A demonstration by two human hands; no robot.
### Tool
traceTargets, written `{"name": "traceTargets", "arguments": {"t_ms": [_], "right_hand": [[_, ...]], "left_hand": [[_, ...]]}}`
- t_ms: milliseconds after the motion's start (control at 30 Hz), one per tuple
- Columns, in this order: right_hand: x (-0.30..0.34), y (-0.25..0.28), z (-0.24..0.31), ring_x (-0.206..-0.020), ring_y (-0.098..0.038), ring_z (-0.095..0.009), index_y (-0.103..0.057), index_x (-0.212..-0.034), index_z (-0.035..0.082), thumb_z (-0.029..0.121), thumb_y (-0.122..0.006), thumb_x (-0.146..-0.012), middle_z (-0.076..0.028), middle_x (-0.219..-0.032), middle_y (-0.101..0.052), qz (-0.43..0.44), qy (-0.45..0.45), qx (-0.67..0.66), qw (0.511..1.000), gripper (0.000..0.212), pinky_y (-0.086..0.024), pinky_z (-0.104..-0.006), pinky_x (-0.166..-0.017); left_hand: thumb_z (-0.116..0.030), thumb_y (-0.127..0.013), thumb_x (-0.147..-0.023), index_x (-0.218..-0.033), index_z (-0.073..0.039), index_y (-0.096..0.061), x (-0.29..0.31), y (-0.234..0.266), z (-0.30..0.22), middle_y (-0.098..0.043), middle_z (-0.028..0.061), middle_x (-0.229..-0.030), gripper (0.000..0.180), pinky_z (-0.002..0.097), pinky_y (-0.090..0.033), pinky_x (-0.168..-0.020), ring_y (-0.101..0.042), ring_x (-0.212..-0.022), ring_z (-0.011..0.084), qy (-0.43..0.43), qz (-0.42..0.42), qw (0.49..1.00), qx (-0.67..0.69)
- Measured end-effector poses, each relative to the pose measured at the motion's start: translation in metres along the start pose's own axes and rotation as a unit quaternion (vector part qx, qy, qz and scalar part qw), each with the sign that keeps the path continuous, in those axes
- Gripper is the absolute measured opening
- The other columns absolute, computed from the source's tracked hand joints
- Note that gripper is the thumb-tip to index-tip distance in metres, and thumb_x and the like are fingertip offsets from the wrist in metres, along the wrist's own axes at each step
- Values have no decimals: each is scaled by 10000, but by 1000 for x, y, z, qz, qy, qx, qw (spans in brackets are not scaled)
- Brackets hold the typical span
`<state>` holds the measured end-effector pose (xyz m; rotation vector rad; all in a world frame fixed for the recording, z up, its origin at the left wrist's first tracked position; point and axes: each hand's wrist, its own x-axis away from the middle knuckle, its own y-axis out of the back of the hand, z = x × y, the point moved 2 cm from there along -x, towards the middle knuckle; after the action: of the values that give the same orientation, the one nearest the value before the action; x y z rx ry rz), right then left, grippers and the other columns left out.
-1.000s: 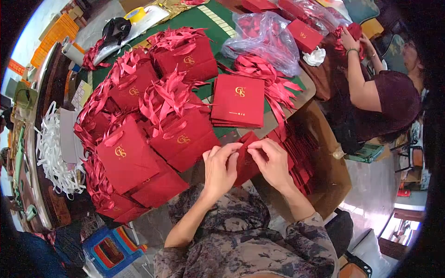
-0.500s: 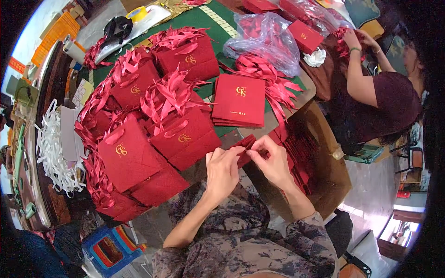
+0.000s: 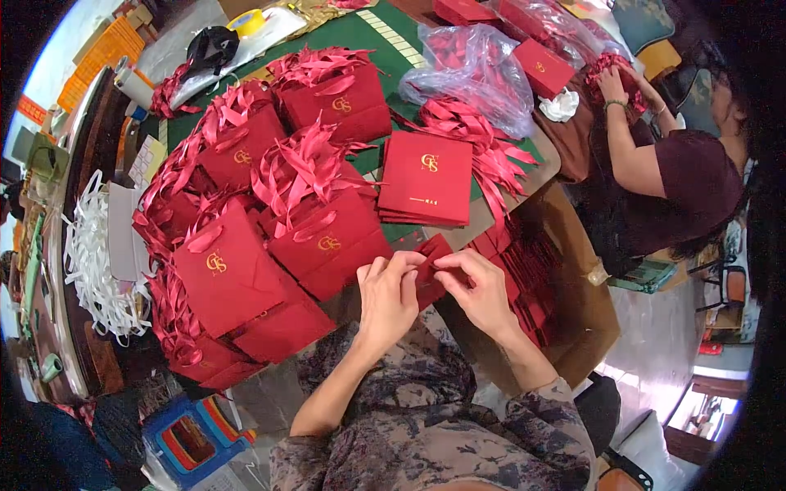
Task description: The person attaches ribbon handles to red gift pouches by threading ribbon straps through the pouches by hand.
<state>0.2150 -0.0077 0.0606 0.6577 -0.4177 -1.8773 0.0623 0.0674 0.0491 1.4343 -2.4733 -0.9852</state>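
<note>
Folded red paper piece (image 3: pixel 431 263), pinched by the fingers of the left hand (image 3: pixel 385 299) and right hand (image 3: pixel 481 296), held near a flat red stack (image 3: pixel 426 176) on a green surface (image 3: pixel 342 38), cardboard box (image 3: pixel 591 313) alongside

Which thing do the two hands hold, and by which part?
A red piece, partly hidden: the left hand pinches its left side, the right hand its right side.

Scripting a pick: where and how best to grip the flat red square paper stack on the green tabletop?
Near edge of the paper stack, probably, pinched top and bottom from the person's side: layers show staggered there, while red ribbon-topped paper bags crowd its left and a red ribbon bundle its right.
</note>
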Motion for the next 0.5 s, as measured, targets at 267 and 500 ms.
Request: {"name": "traceTargets", "arguments": {"t_ms": [267, 500], "right_hand": [[4, -9, -10, -811, -658, -226, -715, -930, 36, 7, -782, -757, -82, -921, -676, -26, 36, 2, 999, 188, -519, -323, -667], [-3, 7, 6, -895, -600, -262, -717, -913, 65, 34, -783, -744, -66, -924, -614, -18, 62, 49, 997, 184, -491, -364, -766]], "left_hand": [[-77, -672, -859, -995, -101, -683, 1, -1, -1, -707, 9, -853, 138, 371, -373, -827, -590, -814, 220, -7, 11, 1000, 14], [-89, -703, -836, -966, -101, -689, 2, 2, 1, -704, 12, -832, 132, 376, -385, -801, -583, -800, 220, -37, 12, 999, 7]]}}
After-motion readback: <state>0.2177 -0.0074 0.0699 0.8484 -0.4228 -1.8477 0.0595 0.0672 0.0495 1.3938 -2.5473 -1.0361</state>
